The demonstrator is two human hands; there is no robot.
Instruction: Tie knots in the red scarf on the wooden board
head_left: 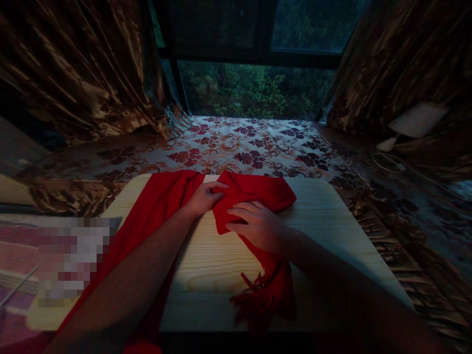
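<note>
A red scarf (254,186) with a fringe (263,300) lies on a pale wooden table (206,275). One part is folded over near the far edge, and its fringed end hangs toward me on the right. Another long stretch of red cloth (147,216) runs down the table's left side, partly under my left forearm. My left hand (206,197) touches the left edge of the folded part, thumb and fingers apart. Resting on top of the fold is my right hand (258,223), its fingers stretched out toward the left. The cloth under both palms is hidden.
Beyond the table is a window seat with a flowered cover (239,142) below a dark window. Brown curtains (121,73) hang on both sides. A white lamp (418,120) with a cord stands at right. A blurred-out patch (75,260) covers something at left.
</note>
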